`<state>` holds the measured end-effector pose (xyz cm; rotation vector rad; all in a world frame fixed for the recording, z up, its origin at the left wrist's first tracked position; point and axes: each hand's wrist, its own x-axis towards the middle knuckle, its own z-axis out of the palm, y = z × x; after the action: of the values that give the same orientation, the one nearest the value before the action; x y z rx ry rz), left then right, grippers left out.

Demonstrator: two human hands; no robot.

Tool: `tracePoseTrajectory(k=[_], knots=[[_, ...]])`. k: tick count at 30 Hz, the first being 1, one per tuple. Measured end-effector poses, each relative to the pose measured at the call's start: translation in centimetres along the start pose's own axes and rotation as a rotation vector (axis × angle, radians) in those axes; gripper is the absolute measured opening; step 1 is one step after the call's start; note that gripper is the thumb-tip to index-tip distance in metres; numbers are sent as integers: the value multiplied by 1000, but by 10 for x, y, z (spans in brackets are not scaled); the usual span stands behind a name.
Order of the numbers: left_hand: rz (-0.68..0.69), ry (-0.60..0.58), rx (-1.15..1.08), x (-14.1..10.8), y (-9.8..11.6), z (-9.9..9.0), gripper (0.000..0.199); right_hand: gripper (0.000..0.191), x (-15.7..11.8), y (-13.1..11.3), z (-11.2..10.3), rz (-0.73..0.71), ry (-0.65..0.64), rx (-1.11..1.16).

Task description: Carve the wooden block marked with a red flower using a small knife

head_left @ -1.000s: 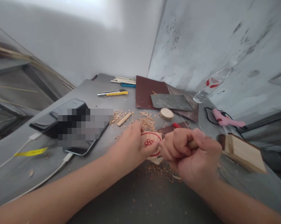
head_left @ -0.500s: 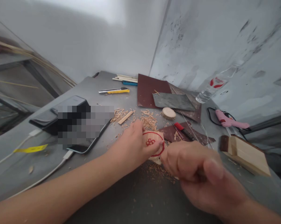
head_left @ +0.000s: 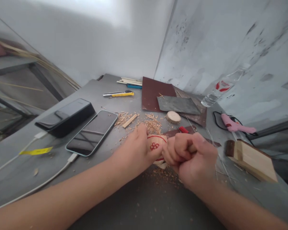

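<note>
My left hand is closed around a pale piece of wood near the middle of the view. A red curved outline and a small red flower are drawn on the wood's upper face. Just right of it, my right hand is curled in a fist against the wood's right side. Whatever lies inside that fist is hidden by the fingers. Wood shavings lie behind the piece, and more crumbs are scattered below it. A red-capped marker shows partly behind my right hand.
At left lie a phone, a black box-shaped device and white cables. Farther back are a yellow utility knife, sandpaper sheets and a round wood slice. At right are a water bottle, pink glue gun and wooden block.
My right fist has turned and shifted up and left, closer to the wood, now covering most of the marker. My left hand keeps its hold on the wood.
</note>
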<state>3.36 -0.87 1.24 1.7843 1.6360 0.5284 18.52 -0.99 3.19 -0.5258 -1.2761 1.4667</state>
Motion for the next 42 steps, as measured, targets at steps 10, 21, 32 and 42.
tracePoseTrajectory(k=[10,21,32,42], knots=[[-28,-3,22,0,3,0,39,60,-10,-42,2,158,-87,-65],[-53,5,68,0,6,-3,41,63,-33,-11,12,-103,-176,-361],[22,32,35,-2,0,-1,39,60,-11,-3,12,-69,-14,-204],[47,54,39,-1,-2,3,39,51,12,-7,-20,120,-72,234]])
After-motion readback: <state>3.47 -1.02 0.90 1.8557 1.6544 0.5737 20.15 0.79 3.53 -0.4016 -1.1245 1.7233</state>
